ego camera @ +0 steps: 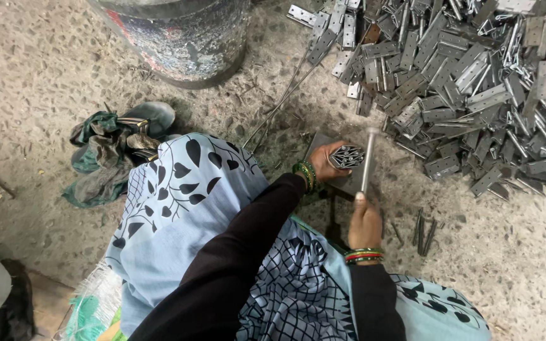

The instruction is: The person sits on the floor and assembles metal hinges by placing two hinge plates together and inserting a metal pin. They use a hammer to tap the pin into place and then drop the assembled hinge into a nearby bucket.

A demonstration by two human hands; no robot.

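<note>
Nearest the camera: patterned light-blue cloth over the person's lap, black sleeves, bangles on both wrists. Right hand (365, 222) is closed around the lower end of a metal rod (368, 161), which stands nearly upright and tilts slightly away, top end up by the edge of the pile. Left hand (331, 161) is wrapped around a small fanned metal hinge piece (347, 156), pressing it onto a flat steel plate (341, 165) on the floor; the rod sits just right of that piece, contact point not clear. A few short pins (423, 228) lie loose on the concrete right of the right hand. Left of the lap, a bundle of green rags (105, 155) beside a sandal. Further out, long thin wires (282, 98) run from the plate toward the far side. Beyond, a large heap of grey hinges (469, 82) fills the upper right, and the base of a drum (181, 38) stands upper left. Judged progress: one piece in work, the heap looks mostly unsorted; no separate finished stack visible, so the share done cannot be read
</note>
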